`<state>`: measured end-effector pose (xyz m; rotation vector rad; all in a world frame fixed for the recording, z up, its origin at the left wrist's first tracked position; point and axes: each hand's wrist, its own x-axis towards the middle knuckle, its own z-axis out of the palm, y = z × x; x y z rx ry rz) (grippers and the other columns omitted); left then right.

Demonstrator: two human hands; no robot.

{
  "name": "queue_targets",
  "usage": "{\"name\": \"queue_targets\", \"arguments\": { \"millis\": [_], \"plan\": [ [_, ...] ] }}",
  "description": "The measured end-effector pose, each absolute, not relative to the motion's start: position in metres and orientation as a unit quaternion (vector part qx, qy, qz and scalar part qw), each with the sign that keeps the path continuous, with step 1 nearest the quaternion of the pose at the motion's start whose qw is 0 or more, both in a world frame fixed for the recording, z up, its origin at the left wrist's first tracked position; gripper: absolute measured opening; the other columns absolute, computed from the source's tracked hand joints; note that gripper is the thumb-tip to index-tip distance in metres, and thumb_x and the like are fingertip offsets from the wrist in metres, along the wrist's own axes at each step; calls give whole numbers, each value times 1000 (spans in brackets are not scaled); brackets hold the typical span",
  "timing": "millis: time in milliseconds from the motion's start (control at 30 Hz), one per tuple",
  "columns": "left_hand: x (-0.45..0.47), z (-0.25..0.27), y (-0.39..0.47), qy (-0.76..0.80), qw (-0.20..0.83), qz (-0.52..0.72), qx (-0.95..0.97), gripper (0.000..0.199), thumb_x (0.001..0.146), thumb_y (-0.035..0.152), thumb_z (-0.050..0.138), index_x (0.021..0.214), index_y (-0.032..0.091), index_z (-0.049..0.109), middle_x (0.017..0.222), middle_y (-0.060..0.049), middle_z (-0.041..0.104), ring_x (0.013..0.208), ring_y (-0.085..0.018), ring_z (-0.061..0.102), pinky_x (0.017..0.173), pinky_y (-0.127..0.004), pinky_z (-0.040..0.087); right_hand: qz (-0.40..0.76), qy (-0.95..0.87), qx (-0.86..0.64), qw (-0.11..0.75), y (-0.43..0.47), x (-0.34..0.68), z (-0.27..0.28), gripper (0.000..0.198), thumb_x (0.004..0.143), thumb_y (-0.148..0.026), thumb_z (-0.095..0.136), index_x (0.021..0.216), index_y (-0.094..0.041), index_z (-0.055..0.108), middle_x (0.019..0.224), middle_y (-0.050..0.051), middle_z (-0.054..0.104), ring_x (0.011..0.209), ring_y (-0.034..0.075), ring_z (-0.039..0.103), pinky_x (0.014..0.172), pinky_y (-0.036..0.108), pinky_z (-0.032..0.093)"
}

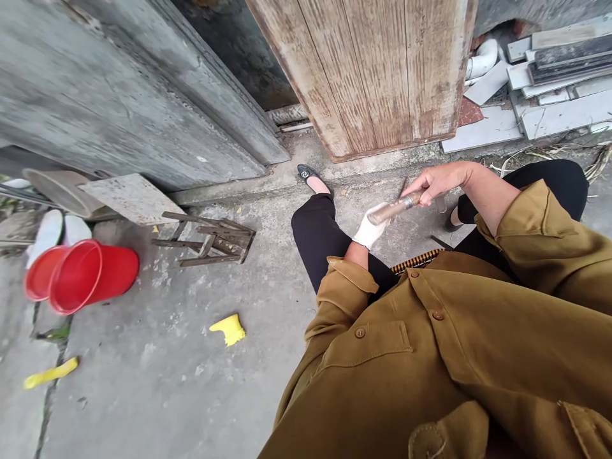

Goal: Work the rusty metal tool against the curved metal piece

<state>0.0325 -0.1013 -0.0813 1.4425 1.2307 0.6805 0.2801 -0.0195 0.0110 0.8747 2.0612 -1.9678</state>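
My right hand [437, 180], bare, is closed on a tool with a brown wooden handle [389, 211] and a metal collar, gripping it at the collar end. The tool's working end is hidden by the fingers. My left hand [370, 231] wears a white glove and is right behind the handle's butt end. Its fingers look curled, but the handle covers most of them, and I cannot make out what they hold. A thin dark piece shows just beyond the right fingertips. Both hands are above the concrete between my knees.
A weathered wooden panel [377, 70] stands ahead, beside a grey door [143, 83]. White boards [564, 118] are stacked at right. On the left are a small wooden stool [217, 241] on its side, red buckets [115, 268], a yellow scrap [230, 329] and a yellow strip [51, 373].
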Motion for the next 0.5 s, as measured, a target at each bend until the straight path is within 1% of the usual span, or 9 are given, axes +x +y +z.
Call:
{"name": "queue_targets", "arguments": {
  "millis": [67, 133, 267, 333, 400, 433, 500],
  "plan": [
    [35, -82, -104, 484, 553, 258, 627, 28, 96, 34, 50, 79, 15, 63, 62, 1, 53, 56, -11, 46, 60, -25, 39, -639, 690, 339, 16, -18, 283, 9, 68, 80, -40, 71, 144, -23, 56, 102, 5, 70, 80, 14, 59, 77, 27, 47],
    [35, -81, -106, 459, 552, 244, 651, 31, 97, 36, 48, 80, 16, 63, 60, 2, 50, 55, -10, 45, 58, -24, 37, -619, 680, 392, -37, -18, 282, 6, 65, 83, -36, 68, 145, -23, 55, 102, 5, 70, 79, 14, 59, 77, 28, 48],
    [35, -76, -110, 446, 554, 233, 663, 31, 96, 37, 48, 82, 15, 64, 61, 2, 49, 57, -10, 45, 58, -24, 35, -566, 641, 498, -146, -17, 275, 2, 61, 88, -30, 62, 147, -20, 53, 96, 6, 69, 75, 15, 58, 74, 30, 50],
    [37, -73, -111, 434, 566, 225, 664, 31, 96, 37, 47, 81, 15, 64, 62, 2, 50, 57, -10, 45, 58, -24, 35, -519, 631, 549, -178, -14, 274, 0, 59, 91, -30, 58, 148, -17, 52, 95, 7, 69, 77, 17, 59, 74, 31, 50],
    [39, -70, -113, 420, 577, 223, 664, 30, 96, 37, 47, 82, 16, 64, 65, 1, 52, 59, -11, 45, 60, -24, 36, -460, 642, 592, -160, -10, 275, -4, 57, 92, -31, 57, 147, -17, 53, 99, 7, 69, 82, 19, 62, 77, 32, 51],
    [40, -69, -114, 417, 576, 224, 666, 30, 95, 37, 47, 82, 16, 64, 66, 1, 53, 59, -11, 46, 61, -24, 37, -422, 657, 611, -129, -8, 276, -6, 56, 91, -32, 58, 145, -18, 54, 103, 7, 69, 87, 21, 63, 80, 33, 51],
    [40, -67, -115, 420, 563, 230, 673, 29, 95, 37, 48, 83, 16, 64, 70, 0, 56, 62, -11, 47, 63, -24, 39, -342, 699, 628, -29, -6, 277, -11, 53, 89, -34, 61, 140, -21, 59, 112, 8, 69, 99, 25, 64, 88, 36, 49]
  ]
}}
